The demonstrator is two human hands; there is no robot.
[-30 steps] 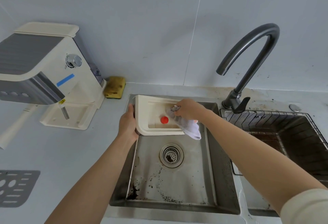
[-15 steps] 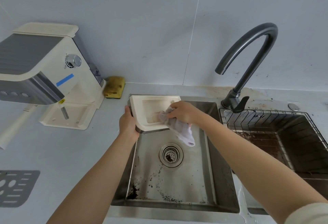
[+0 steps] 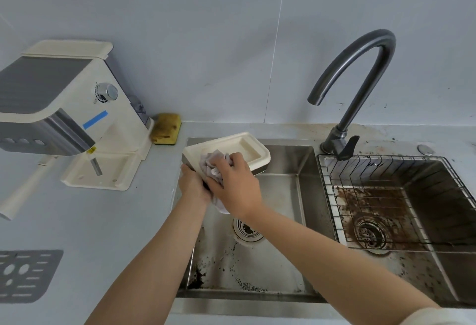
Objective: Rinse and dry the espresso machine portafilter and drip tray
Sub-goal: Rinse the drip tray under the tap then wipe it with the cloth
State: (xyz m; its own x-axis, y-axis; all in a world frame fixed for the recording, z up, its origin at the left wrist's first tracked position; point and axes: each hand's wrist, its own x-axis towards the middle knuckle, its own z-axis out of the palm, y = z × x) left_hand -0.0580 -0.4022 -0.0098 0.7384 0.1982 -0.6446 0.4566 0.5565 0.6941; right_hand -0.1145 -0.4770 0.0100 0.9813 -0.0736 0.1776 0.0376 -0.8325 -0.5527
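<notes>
A cream drip tray [image 3: 247, 148] is held tilted over the back left corner of the left sink basin [image 3: 280, 196]. My left hand [image 3: 192, 185] grips its near left corner from below. My right hand [image 3: 235, 183] presses a crumpled pale cloth [image 3: 212, 165] against the tray's near left part, and the cloth's tail hangs down under my wrist. The cream espresso machine [image 3: 59, 108] stands on the counter at the left, its long cream handle [image 3: 25, 188] sticking out toward the front left. The grey slotted tray grate [image 3: 23, 275] lies on the counter at the lower left.
A dark curved faucet [image 3: 360, 77] rises between the two basins. The right basin holds a wire rack [image 3: 386, 196] over brown coffee residue. Coffee grounds speckle the left basin around its drain [image 3: 248, 229]. A yellow sponge [image 3: 166, 131] sits against the wall by the machine.
The tray has been turned and tilted, so its red float is hidden. My right hand with the cloth moved left to the near corner, next to my left hand.
</notes>
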